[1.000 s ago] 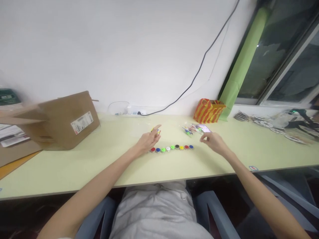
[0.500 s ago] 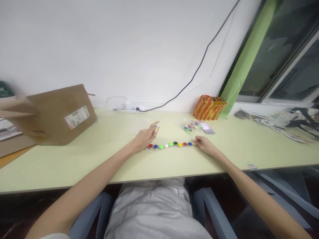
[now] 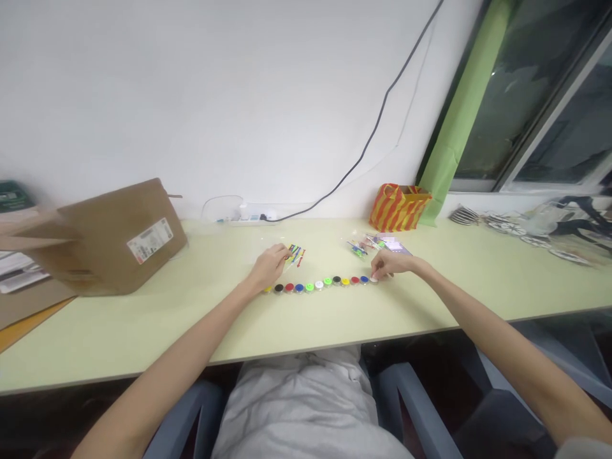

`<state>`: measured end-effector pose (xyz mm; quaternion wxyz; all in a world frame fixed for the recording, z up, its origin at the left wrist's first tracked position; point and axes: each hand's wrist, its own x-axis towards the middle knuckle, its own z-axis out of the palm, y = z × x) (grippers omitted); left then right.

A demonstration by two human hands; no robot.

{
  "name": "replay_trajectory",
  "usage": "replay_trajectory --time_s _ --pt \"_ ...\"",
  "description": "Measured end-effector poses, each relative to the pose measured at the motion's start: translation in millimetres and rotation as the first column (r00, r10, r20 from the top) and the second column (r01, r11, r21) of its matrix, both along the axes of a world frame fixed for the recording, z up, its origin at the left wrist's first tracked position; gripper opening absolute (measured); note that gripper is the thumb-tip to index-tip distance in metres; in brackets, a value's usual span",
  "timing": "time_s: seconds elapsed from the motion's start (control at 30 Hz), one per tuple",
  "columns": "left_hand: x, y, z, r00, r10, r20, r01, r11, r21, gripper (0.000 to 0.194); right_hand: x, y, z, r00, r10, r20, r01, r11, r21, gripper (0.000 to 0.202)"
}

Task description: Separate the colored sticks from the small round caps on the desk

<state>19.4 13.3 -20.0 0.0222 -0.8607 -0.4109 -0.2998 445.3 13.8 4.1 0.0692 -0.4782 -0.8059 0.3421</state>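
A slightly curved row of small clear pots with coloured lids runs across the table between my hands. My right hand is at the row's right end, its fingers pinched on a white-lidded pot. Beyond the row's left end, my left hand has its fingers curled together at the edge of some thin coloured sticks. These sticks are yellow, blue, red and green; the fingertips partly hide them. A yellow-lidded pot shows beside my left wrist.
An open cardboard box stands at the left. Behind my right hand lie a clear packet of coloured items and a phone. A striped bag and a power strip are by the wall. Round plates lie far right.
My left hand has drawn back left and its fingers have curled in, uncovering more sticks and the row's left end. My right hand stays at the white-lidded pot, its wrist raised. The view has shifted slightly.
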Motion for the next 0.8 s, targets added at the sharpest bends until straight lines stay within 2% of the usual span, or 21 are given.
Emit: replay_trajectory --time_s 0.07,0.1,0.17,0.2,0.23,0.3,0.4,0.5,0.6,0.7,0.77,0.8 --pt "-6 4 -0.3 1.0 0.016 -0.017 -0.017 0.999 -0.044 0.042 -1 16 6.8 0.997 -0.081 0.014 0.077 0.983 0.169 0.024" --pt "-9 6 -0.8 0.999 0.014 -0.03 -0.016 0.998 -0.065 0.043 -5 24 7.5 0.987 -0.158 -0.005 0.152 0.942 0.3 0.026" --pt "-13 9 -2.1 0.998 0.001 -0.056 -0.006 0.996 -0.09 0.044 -17 39 2.4 0.957 -0.289 -0.029 0.26 0.809 0.527 0.037" --pt "-14 10 -2.7 0.998 -0.005 -0.068 -0.001 0.995 -0.095 0.043 -25 45 -2.9 0.947 -0.322 0.002 0.259 0.765 0.59 0.046" --pt "-14 10 -3.0 0.997 -0.009 -0.078 0.002 0.995 -0.097 0.043 -34 50 -9.5 0.939 -0.335 0.07 0.224 0.756 0.616 0.053" --pt "-14 10 -2.9 0.996 -0.012 -0.093 0.003 0.995 -0.099 0.044 -51 57 -23.3 0.924 -0.34 0.177 0.166 0.771 0.615 0.052" --pt "-13 8 -0.8 0.997 -0.009 -0.081 0.002 0.996 -0.088 0.047 -68 61 -37.7 0.907 -0.374 0.194 0.183 0.764 0.619 0.044" --pt "-12 5 2.0 0.998 -0.005 -0.059 0.0 0.997 -0.072 0.047 -72 61 -40.2 0.904 -0.382 0.194 0.182 0.751 0.635 0.048" --pt "-11 3 4.2 0.998 -0.005 -0.055 0.002 0.998 -0.056 0.045 -68 60 -37.2 0.935 -0.307 0.179 0.133 0.769 0.625 0.048" --pt "-10 1 5.9 0.999 0.0 -0.047 -0.002 0.999 -0.047 0.042 -66 62 -34.9 0.966 -0.257 0.018 0.192 0.764 0.616 0.047" --pt "-10 -1 6.9 0.999 0.008 -0.046 -0.01 0.999 -0.044 0.039 -66 65 -33.3 0.946 -0.25 -0.206 0.323 0.753 0.574 0.044" --pt "-9 -2 7.3 0.999 0.012 -0.045 -0.014 0.999 -0.042 0.039 -66 66 -31.9 0.905 -0.254 -0.342 0.406 0.757 0.512 0.043"
